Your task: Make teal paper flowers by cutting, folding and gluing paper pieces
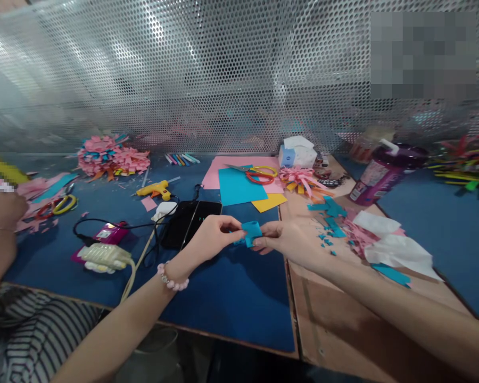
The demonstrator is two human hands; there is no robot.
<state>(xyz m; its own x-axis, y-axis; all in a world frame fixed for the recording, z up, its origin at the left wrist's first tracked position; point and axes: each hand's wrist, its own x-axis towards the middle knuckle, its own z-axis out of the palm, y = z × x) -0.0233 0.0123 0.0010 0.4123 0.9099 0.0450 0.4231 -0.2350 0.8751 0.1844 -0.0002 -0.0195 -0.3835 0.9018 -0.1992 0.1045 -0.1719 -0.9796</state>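
A small rolled piece of blue paper (251, 233) is held above the blue tabletop, between both hands. My left hand (217, 234), with a pink bead bracelet (171, 279) on its wrist, pinches its left side. From the right, my right hand (281, 239) grips the other side between thumb and fingers. Behind the hands lie a blue paper sheet (239, 191), a pink sheet (211, 173) and a yellow piece (269, 202). Scissors with red and yellow handles (261, 174) rest on the sheets. Blue paper scraps (333, 213) are scattered right of my right hand.
A yellow glue gun (155, 190), a black device (179, 226) and a power strip (106, 255) with cords lie left. A purple cup (383, 173), tissue box (297, 154) and crumpled tissues (403, 252) stand or lie right. Another person's hand (2, 213) is at far left.
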